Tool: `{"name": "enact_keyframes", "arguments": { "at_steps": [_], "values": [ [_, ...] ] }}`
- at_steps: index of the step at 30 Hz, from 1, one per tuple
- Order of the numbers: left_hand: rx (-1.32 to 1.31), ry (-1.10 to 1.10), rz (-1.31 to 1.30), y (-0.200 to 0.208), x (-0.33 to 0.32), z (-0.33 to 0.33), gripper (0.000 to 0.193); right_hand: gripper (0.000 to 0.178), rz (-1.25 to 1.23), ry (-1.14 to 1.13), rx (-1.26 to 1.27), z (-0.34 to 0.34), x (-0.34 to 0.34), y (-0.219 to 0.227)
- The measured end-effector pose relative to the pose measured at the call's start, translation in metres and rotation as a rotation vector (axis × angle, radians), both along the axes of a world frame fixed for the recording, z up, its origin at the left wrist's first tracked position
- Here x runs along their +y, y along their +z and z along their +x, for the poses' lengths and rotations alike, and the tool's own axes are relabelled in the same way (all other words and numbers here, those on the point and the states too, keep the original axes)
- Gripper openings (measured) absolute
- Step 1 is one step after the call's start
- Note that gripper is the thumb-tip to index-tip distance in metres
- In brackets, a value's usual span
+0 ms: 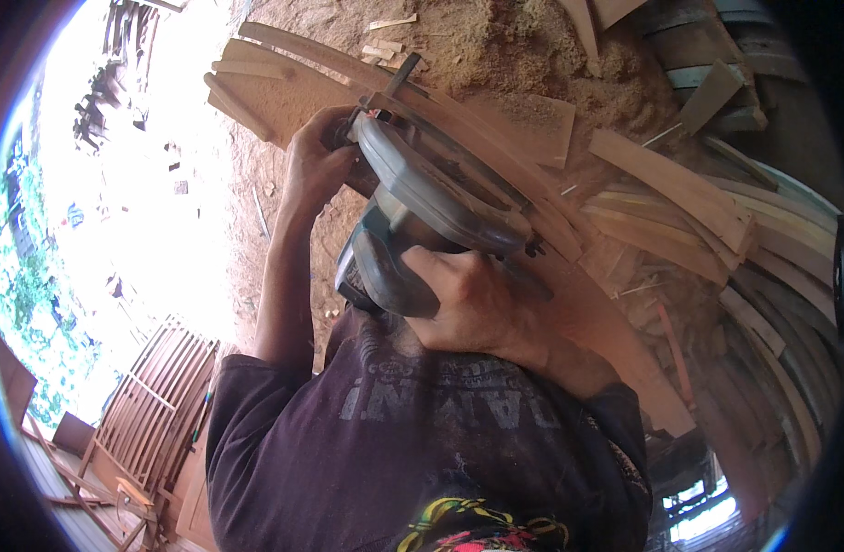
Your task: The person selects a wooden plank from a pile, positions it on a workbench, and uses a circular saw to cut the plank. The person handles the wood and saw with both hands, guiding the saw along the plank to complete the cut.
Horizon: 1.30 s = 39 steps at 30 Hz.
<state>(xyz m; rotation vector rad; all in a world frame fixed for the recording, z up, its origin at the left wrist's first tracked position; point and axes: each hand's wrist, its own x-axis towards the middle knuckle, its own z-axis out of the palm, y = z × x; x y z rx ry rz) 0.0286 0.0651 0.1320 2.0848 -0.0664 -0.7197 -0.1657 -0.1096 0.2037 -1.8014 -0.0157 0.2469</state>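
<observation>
A circular saw (422, 179) with a long grey guard and a teal body rests on a curved wooden board (569, 276), tilted across the middle of the view. Wrapped round its rear handle, my right hand (472, 299) is closed just in front of my shirt. My left hand (321, 156) is closed at the saw's front end, by the metal fence bar (401, 75); its fingertips are partly hidden, and I cannot tell whether they also touch the wood. The blade is hidden under the guard.
A wide wooden piece with strips (284, 87) lies beyond my left hand. Sawdust (532, 46) covers the ground ahead. Cut planks (670, 189) and curved offcuts (799, 258) pile up on the right. A slatted wooden frame (155, 405) stands at the lower left.
</observation>
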Motion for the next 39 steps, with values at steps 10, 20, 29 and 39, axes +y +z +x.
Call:
{"name": "enact_keyframes", "arguments": {
  "at_steps": [10,20,29,39],
  "values": [
    [0.021,0.023,-0.03,0.005,-0.001,0.003,0.05,0.029,0.022,-0.057,-0.042,0.008,0.001,0.005],
    [-0.009,0.002,0.023,0.005,0.001,0.007,0.049,0.027,0.01,-0.044,-0.032,0.013,0.0,0.008],
    [-0.041,-0.021,0.053,0.007,0.002,0.011,0.051,0.027,0.045,-0.061,-0.045,0.013,0.004,0.003],
    [0.001,-0.01,0.036,0.004,0.004,0.015,0.053,0.059,0.032,0.037,0.042,0.012,0.004,-0.001]
  ]
}}
